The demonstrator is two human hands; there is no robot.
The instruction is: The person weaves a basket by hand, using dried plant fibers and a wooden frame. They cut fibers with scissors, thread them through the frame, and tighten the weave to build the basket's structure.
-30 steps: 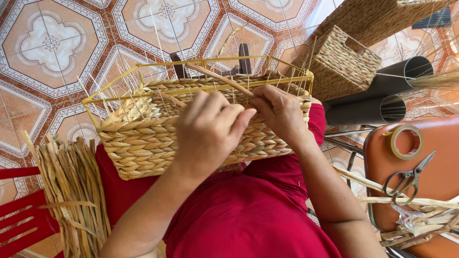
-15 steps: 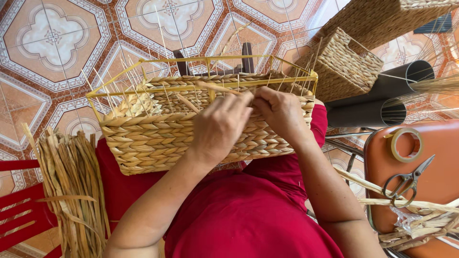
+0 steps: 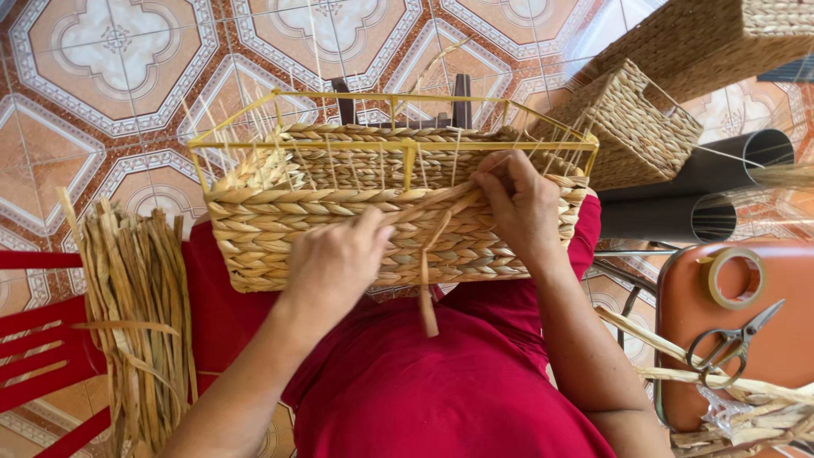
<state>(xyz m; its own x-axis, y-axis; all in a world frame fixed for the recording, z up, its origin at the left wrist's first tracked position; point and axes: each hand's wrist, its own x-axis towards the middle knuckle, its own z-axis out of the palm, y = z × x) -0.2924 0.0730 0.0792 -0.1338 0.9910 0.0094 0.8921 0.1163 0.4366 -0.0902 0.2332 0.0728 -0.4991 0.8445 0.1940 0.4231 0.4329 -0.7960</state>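
A half-woven straw basket (image 3: 280,229) on a yellow wire frame (image 3: 398,149) rests on my lap, over red clothing. My left hand (image 3: 339,259) lies against the near woven wall and pinches a flat straw strand (image 3: 426,280) whose loose end hangs down over my lap. My right hand (image 3: 521,203) grips the same strand at the top row of weaving, near the basket's right end, fingers curled over the rim. Thin upright stakes stick up along the frame.
A bundle of dried straw (image 3: 140,314) lies on a red bench (image 3: 38,339) at left. At right are finished woven baskets (image 3: 632,127), dark pipes (image 3: 712,182), and an orange stool (image 3: 788,322) holding a tape roll (image 3: 736,278), scissors (image 3: 731,341) and straw scraps. Patterned tiles lie beyond.
My left hand has moved down from the basket rim to the near wall, pulling the strand toward me. My right hand stays at the top row. The view shifted slightly.
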